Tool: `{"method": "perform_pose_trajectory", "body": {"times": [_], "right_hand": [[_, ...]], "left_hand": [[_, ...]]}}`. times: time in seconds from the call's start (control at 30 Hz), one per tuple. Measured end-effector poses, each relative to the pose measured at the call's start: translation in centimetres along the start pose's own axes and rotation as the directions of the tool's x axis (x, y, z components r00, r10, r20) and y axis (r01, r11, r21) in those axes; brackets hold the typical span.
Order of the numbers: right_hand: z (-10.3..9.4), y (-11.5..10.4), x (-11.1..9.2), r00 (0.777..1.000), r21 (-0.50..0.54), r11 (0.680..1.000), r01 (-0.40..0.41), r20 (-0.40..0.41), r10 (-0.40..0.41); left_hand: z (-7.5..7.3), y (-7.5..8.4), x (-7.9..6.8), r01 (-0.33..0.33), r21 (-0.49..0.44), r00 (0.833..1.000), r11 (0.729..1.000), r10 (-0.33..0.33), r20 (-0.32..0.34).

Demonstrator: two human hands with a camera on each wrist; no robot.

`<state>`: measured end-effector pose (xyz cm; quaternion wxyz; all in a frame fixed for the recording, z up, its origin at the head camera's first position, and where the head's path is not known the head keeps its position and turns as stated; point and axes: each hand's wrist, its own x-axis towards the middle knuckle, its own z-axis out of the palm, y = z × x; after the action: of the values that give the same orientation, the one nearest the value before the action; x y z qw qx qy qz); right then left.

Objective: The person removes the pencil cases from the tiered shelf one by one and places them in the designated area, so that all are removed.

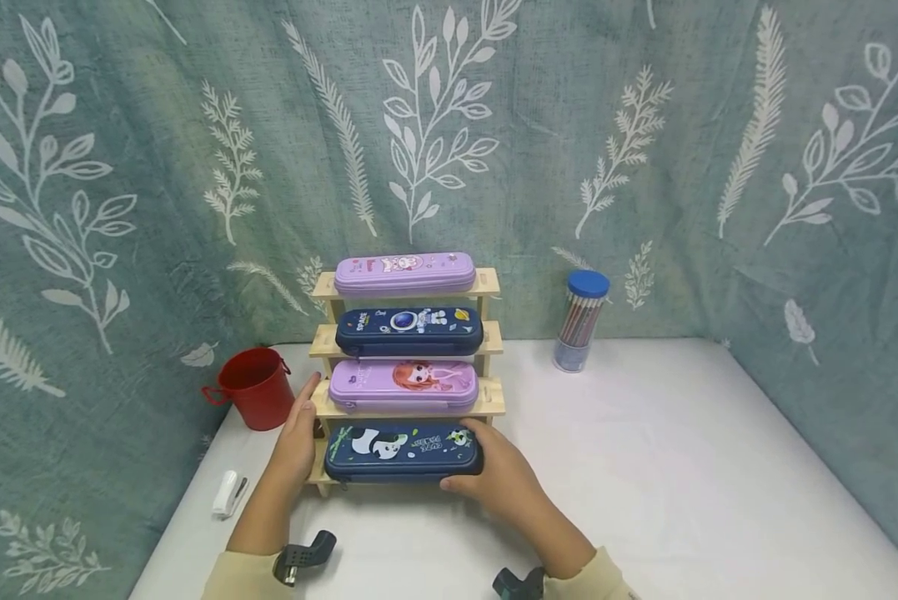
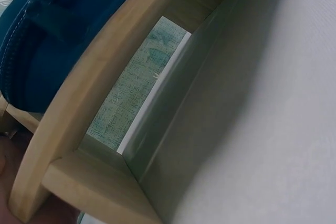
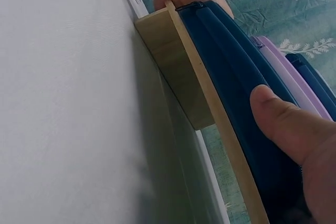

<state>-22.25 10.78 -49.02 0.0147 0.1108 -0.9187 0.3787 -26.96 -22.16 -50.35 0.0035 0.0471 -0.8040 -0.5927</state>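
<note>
A wooden tiered rack (image 1: 318,335) carries a pencil case on each step. On the lowest step lies a dark blue panda pencil case (image 1: 411,454). My right hand (image 1: 504,475) grips its right end, thumb (image 3: 281,116) against the front side and fingers behind. Along the rack's left side my left hand (image 1: 296,433) rests with its fingers stretched upward and back. A purple pencil case (image 1: 366,379) with a red-haired girl sits one step up. Higher are a navy space pencil case (image 1: 373,333) and, on top, a lilac one (image 1: 441,271).
Left of the rack stands a red metal bucket (image 1: 257,392) with side handles. A white stapler (image 1: 227,493) lies nearer on the white table (image 1: 681,467). At the back right stands a clear tube of pencils (image 1: 579,325) with a blue lid. Green leaf-patterned cloth hangs around the table.
</note>
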Motion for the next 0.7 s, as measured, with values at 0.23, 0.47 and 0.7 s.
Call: {"method": "perform_pose_trajectory", "body": {"times": [0.23, 0.47, 0.7], "right_hand": [[-0.5, 0.1, -0.1, 1.000, 0.022, 1.000, 0.009, 0.006, -0.010], [-1.8, 0.5, -0.4, 1.000, 0.013, 1.000, -0.016, 0.012, 0.016], [-3.1, 1.3, -1.3, 0.998, 0.086, 0.995, -0.055, 0.030, 0.053]], "left_hand": [[0.1, -0.1, 0.1, 0.010, -0.014, 1.000, 1.000, -0.010, -0.006], [0.5, 0.0, 0.2, 0.010, -0.010, 1.000, 1.000, -0.010, -0.001], [0.2, 0.0, 0.0, 0.022, -0.008, 1.000, 1.000, -0.022, 0.001]]}}
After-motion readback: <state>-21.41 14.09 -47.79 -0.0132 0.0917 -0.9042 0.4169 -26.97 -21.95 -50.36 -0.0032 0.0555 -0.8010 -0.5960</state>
